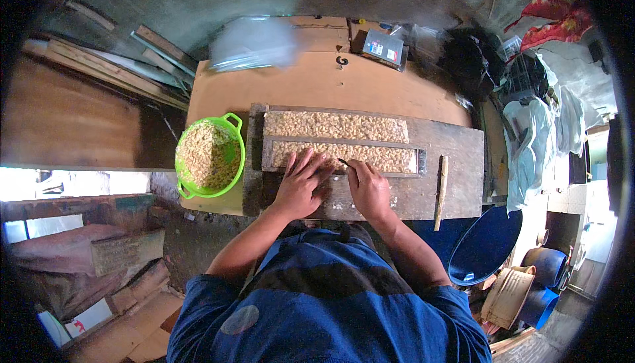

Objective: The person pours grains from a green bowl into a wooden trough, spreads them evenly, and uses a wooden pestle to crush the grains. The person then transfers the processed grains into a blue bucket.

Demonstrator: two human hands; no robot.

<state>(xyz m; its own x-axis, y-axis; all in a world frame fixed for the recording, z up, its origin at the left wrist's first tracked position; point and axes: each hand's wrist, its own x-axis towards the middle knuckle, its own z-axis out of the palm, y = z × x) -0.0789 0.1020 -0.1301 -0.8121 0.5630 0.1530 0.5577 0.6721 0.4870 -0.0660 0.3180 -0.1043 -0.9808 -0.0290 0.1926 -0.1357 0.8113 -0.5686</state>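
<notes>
Two long slabs of pale beans under clear plastic lie on a dark wooden board. The near bean slab (pixel 382 156) sits inside a narrow wooden frame (pixel 347 141); the far bean slab (pixel 337 125) lies just beyond it. My left hand (pixel 302 184) rests with its fingers spread on the near edge of the framed slab. In my right hand (pixel 368 187) is a small dark pointed tool (pixel 343 162), its tip at the near edge of the beans; its exact kind cannot be told. A green plastic colander (pixel 232 184) of loose beans stands to the left.
A wooden stick (pixel 441 192) lies on the board (pixel 464 164) at the right. Toward the back of the table (pixel 278 85) are a stack of clear plastic (pixel 253 45) and a grey box (pixel 383 48). Plastic bags (pixel 531 150) hang at the right, above a blue tub (pixel 486 246).
</notes>
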